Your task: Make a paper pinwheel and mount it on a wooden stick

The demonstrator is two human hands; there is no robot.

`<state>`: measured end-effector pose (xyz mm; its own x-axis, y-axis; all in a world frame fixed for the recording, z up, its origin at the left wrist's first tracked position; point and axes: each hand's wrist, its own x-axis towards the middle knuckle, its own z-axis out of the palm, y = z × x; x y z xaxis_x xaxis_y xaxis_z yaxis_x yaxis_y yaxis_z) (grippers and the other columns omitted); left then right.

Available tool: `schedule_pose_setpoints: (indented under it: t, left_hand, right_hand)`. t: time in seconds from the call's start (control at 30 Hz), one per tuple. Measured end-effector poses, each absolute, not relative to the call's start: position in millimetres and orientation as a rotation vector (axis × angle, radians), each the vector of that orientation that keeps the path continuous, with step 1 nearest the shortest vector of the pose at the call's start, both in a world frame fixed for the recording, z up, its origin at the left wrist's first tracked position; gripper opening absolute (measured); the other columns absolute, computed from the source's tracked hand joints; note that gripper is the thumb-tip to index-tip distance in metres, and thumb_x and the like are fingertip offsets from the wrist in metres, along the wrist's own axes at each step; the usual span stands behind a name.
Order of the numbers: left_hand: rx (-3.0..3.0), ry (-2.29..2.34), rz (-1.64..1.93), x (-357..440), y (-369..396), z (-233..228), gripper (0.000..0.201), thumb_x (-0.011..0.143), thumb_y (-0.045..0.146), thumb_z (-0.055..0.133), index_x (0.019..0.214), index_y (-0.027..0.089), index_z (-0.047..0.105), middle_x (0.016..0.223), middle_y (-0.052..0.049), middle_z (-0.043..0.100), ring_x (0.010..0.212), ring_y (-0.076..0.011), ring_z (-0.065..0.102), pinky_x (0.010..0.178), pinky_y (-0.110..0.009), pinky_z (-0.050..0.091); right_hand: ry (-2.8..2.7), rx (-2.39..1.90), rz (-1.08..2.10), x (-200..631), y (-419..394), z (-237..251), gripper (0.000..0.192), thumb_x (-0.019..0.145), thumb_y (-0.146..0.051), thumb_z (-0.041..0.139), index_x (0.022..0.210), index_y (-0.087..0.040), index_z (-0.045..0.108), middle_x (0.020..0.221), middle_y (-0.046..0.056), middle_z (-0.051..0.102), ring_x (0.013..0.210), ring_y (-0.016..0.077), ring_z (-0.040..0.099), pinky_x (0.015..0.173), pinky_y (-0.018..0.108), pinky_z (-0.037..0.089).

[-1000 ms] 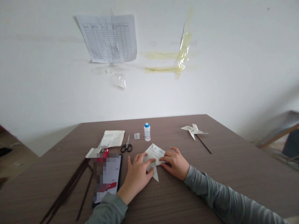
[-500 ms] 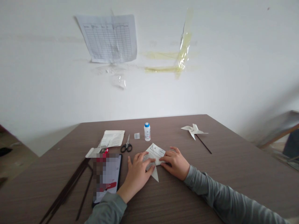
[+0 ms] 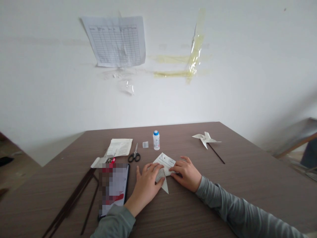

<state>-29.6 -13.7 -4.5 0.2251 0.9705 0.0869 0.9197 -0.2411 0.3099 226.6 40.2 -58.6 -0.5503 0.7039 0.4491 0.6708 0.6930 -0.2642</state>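
Observation:
A white printed paper point(image 3: 166, 162), partly folded into points, lies flat on the brown table point(image 3: 247, 185). My left hand point(image 3: 146, 185) presses down on its left part with spread fingers. My right hand point(image 3: 187, 173) presses on its right edge with fingertips touching the sheet. One pointed flap sticks out below between the two hands. A finished paper pinwheel point(image 3: 205, 138) on a dark stick lies far right of the hands.
A tablet point(image 3: 114, 188) lies left of my left hand, with dark sticks point(image 3: 74, 198) further left. Behind are scissors point(image 3: 134, 154), a small white bottle with a blue cap point(image 3: 156, 140), a folded leaflet point(image 3: 120, 147) and a small clear square point(image 3: 145, 144). The wall holds a printed sheet point(image 3: 116, 41).
My left fingers have slid slightly further over the paper; otherwise both hands and the sheet stay in place.

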Motion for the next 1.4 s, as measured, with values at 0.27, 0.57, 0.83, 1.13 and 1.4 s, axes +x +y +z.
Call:
schedule_pose_setpoints:
  t: [0.27, 0.57, 0.83, 1.13, 1.4]
  left_hand:
    - [2.293, 1.787, 0.346, -27.0, -13.4, 0.7, 0.044, 0.119, 0.018, 0.081, 0.153, 0.042, 0.097, 0.179, -0.010, 0.085, 0.176, -0.0470, 0.069, 0.150, -0.103, 0.035]
    - [2.258, 1.777, 0.319, -24.8, -15.6, 8.2, 0.046, 0.119, 0.018, 0.080, 0.154, 0.041, 0.097, 0.182, -0.012, 0.083, 0.180, -0.0475, 0.066, 0.150, -0.105, 0.030]
    - [2.254, 1.835, 0.338, -21.2, -16.9, 12.0, 0.056, 0.115, 0.014, 0.084, 0.164, 0.040, 0.092, 0.179, -0.011, 0.086, 0.175, -0.0464, 0.072, 0.153, -0.099, 0.035]
    - [2.253, 1.827, 0.279, -18.2, -19.8, 20.2, 0.047, 0.119, 0.016, 0.080, 0.154, 0.041, 0.098, 0.181, -0.011, 0.084, 0.178, -0.0483, 0.069, 0.152, -0.102, 0.032]
    - [2.253, 1.812, 0.293, -19.6, -19.1, 18.2, 0.047, 0.119, 0.017, 0.079, 0.153, 0.042, 0.098, 0.182, -0.011, 0.084, 0.178, -0.0482, 0.068, 0.151, -0.103, 0.031]
  right_hand:
    - [-2.386, -1.028, 0.061, 230.1, 42.7, -59.2, 0.024, 0.113, -0.021, 0.087, 0.126, -0.035, 0.102, 0.109, 0.007, 0.098, 0.107, 0.0310, 0.093, 0.134, 0.061, 0.061]
    - [-2.431, -1.081, 0.104, 230.2, 44.8, -58.5, 0.026, 0.118, -0.029, 0.083, 0.132, -0.037, 0.103, 0.112, 0.006, 0.095, 0.108, 0.0320, 0.092, 0.137, 0.068, 0.063]
    - [-2.463, -1.187, 0.209, 227.6, 39.7, -46.3, 0.025, 0.119, -0.030, 0.082, 0.130, -0.036, 0.103, 0.116, 0.008, 0.094, 0.118, 0.0353, 0.092, 0.145, 0.072, 0.057]
    - [-2.441, -1.096, 0.153, 232.4, 42.4, -50.9, 0.025, 0.120, -0.034, 0.079, 0.127, -0.041, 0.102, 0.112, 0.004, 0.095, 0.113, 0.0339, 0.092, 0.139, 0.072, 0.061]
    - [-2.451, -1.125, 0.161, 231.2, 42.2, -50.7, 0.022, 0.119, -0.032, 0.082, 0.127, -0.038, 0.102, 0.113, 0.005, 0.095, 0.114, 0.0341, 0.093, 0.141, 0.072, 0.060]
